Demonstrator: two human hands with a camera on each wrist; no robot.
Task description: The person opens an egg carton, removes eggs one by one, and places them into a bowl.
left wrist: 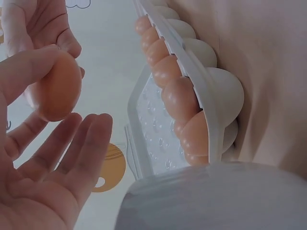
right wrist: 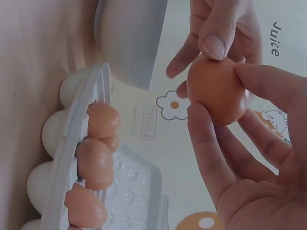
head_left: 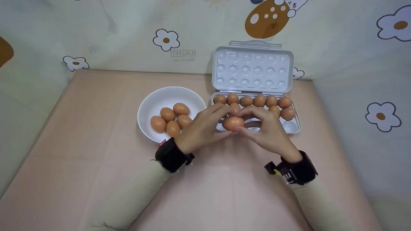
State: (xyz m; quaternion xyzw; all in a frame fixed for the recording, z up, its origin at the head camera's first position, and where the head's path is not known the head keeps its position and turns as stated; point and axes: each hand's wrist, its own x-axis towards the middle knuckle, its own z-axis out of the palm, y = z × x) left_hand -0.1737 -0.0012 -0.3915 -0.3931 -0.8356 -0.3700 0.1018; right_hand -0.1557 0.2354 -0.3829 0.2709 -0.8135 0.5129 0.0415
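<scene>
- Head view: the egg (head_left: 233,123) is between my left hand (head_left: 208,125) and right hand (head_left: 269,131), just over the near side of the egg box (head_left: 290,126). The lid (head_left: 252,75) stands open behind; the bowl (head_left: 147,109), with more eggs (head_left: 167,114) in it, is to my left.
- Left wrist view: my left thumb (left wrist: 33,69) lies on the shell and my index finger seems to meet the far side; the other fingers are spread. I'd expect the egg to be light but brittle, so I should squeeze little.
- Right wrist view: my right thumb (right wrist: 268,84) and fingers pinch the egg across its middle. The smooth shell looks slippery; its broad middle seems the best hold, with soft pads rather than nails.
</scene>
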